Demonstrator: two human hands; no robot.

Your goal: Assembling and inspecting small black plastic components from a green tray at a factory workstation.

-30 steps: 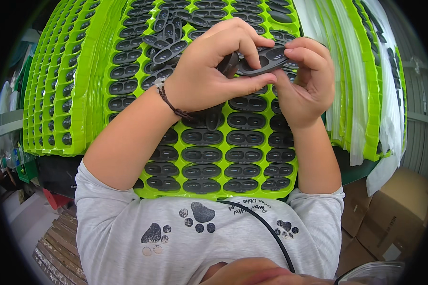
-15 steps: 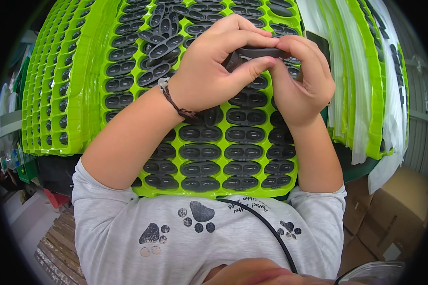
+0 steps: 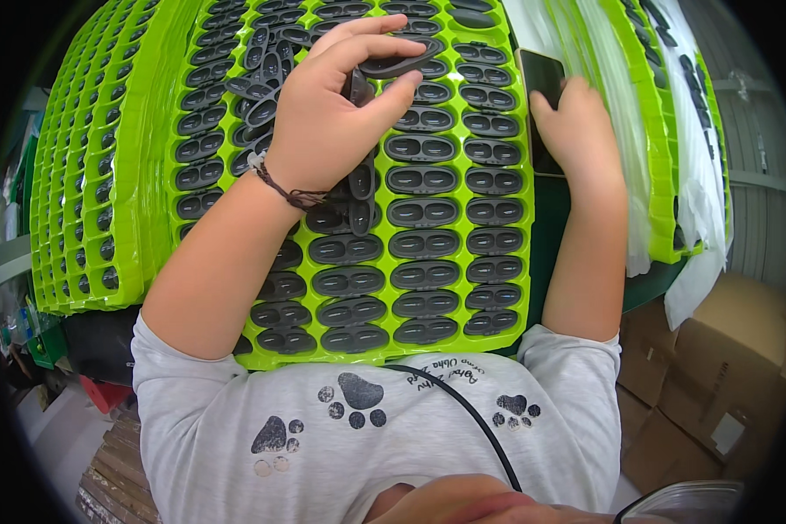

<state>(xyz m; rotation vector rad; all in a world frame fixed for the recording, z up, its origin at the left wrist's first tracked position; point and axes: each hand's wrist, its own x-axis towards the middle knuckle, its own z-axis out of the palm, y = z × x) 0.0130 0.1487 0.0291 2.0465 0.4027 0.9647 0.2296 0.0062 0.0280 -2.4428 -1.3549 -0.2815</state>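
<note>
My left hand [image 3: 341, 96], above the middle of the green tray [image 3: 520, 262], is closed on a dark grey oval plastic part [image 3: 399, 63]. Its fingers and thumb pinch the part near the far end of the tray. To the right of the tray lies a dark-screened phone [image 3: 543, 79]. My right hand [image 3: 575, 122] is at the phone, thumb and forefinger apart, with nothing seen between them; its other fingers are partly hidden. Rows of similar parts [image 3: 421, 180], each with two oval hollows, fill the tray's pockets. Several loose ones [image 3: 262, 79] are heaped left of my left hand.
A tall stack of green trays [image 3: 140, 218] stands at the left. More green trays [image 3: 664, 201] with white sheets [image 3: 607, 105] between them stand at the right. Cardboard boxes [image 3: 716, 349] are at the lower right. A black cable [image 3: 472, 397] hangs over my shirt.
My right hand has let go of the grey part and moved right to the phone. The left hand keeps the part. The whole view has shifted slightly.
</note>
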